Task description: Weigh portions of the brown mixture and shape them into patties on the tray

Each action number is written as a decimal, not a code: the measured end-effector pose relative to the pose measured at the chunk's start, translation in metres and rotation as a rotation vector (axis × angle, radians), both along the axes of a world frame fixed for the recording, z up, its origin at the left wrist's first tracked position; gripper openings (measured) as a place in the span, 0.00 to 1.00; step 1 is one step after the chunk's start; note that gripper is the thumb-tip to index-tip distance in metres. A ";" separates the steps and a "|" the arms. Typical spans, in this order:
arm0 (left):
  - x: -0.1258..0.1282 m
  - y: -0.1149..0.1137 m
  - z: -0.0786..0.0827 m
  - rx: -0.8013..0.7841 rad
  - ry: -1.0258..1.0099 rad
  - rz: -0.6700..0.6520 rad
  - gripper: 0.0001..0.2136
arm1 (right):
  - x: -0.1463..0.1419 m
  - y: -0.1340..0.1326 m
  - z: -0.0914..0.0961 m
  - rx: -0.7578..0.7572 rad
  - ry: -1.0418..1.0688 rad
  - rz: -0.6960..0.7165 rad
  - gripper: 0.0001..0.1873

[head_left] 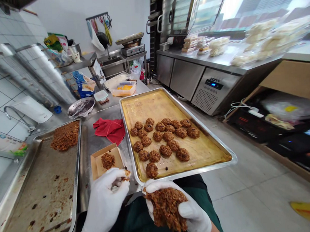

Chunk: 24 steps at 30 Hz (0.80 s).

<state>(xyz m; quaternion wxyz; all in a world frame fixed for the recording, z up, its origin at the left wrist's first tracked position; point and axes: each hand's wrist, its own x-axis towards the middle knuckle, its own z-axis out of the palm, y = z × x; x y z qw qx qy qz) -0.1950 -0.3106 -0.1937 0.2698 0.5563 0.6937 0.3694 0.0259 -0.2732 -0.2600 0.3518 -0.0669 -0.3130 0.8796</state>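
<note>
My right hand, in a white glove, grips a large lump of sticky brown dough with dark bits in it, held close to my lap. My left hand, also gloved, has its fingers curled in a pinch, a small piece of the same dough at the tips. Just beyond it, a brown paper tray contains a small clump of dough. Ahead of my right hand, several round dough balls sit on the lined baking tray.
A second metal tray on the left carries a slab of dough and scattered crumbs. A red cloth lies between the trays. Farther back are a film-covered bowl and a plastic tub with orange contents.
</note>
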 end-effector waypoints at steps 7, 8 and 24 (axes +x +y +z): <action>-0.092 0.026 -0.033 0.105 0.199 0.172 0.10 | -0.002 -0.002 -0.010 -0.250 0.118 -0.055 0.32; -0.099 0.030 -0.035 0.108 0.260 0.147 0.09 | -0.001 -0.001 -0.010 -0.274 0.119 -0.056 0.32; -0.120 0.022 -0.023 0.188 0.741 0.210 0.15 | -0.009 0.003 -0.010 -0.563 0.056 -0.236 0.19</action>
